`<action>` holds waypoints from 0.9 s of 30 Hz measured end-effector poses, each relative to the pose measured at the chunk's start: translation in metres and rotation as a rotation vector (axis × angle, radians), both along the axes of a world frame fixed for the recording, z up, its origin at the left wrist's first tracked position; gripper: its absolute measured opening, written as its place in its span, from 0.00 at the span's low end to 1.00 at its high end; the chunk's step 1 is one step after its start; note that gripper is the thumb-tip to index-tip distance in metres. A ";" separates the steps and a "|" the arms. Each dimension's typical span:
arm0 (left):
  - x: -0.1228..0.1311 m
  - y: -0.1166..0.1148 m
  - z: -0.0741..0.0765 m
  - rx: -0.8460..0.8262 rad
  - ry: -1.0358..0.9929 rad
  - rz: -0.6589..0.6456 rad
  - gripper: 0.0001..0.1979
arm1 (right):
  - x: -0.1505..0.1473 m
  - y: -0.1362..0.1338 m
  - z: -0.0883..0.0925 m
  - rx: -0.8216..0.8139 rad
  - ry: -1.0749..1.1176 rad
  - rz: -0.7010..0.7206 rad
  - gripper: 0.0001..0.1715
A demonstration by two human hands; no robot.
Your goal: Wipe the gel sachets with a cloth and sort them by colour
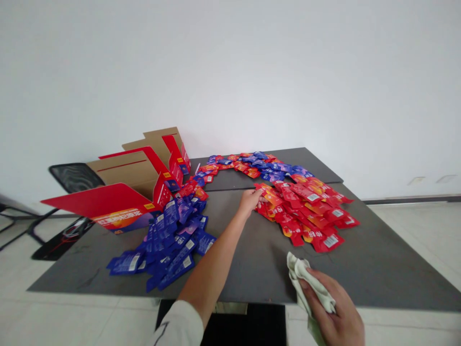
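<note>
My left hand point(251, 200) stretches across the table, its fingers closed on the near-left edge of a red packet point(271, 195). That packet belongs to a heap of red packets point(312, 211) with orange prints and white barcode labels. Closer to me, my right hand point(340, 307) grips a crumpled pale green cloth point(312, 283) above the table's front edge. To the left of my forearm lies a pile of dark blue packets point(169, 240), several with barcode labels.
Open red cartons point(126, 211) with brown insides line the left side of the dark grey table point(252, 250). Mixed red and blue packets point(248, 163) form an arc at the back. A black mesh chair point(75, 177) stands at the left, and a white wall closes off the far side.
</note>
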State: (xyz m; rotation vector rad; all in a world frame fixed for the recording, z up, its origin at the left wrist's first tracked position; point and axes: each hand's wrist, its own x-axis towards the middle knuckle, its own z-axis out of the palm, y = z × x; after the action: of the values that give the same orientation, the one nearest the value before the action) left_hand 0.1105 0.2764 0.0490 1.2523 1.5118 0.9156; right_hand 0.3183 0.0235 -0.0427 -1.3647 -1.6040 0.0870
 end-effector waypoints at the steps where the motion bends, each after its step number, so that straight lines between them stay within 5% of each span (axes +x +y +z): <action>1: 0.001 0.004 -0.004 -0.010 0.034 -0.019 0.21 | 0.000 0.000 0.001 0.008 -0.003 0.004 0.19; 8: 0.002 0.017 -0.031 -0.036 0.295 -0.162 0.19 | 0.000 -0.002 0.001 0.035 0.008 0.030 0.17; 18: -0.003 -0.002 -0.031 0.194 0.689 -0.129 0.22 | 0.000 -0.004 -0.006 0.022 0.006 0.039 0.17; 27: -0.004 -0.018 -0.037 0.289 0.758 -0.071 0.23 | 0.004 -0.005 -0.011 -0.005 0.006 0.025 0.18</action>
State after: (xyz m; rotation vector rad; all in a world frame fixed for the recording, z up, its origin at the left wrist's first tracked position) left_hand 0.1070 0.2586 0.0115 2.0000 1.9277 0.6482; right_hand 0.3219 0.0181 -0.0534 -1.3466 -1.6171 0.1102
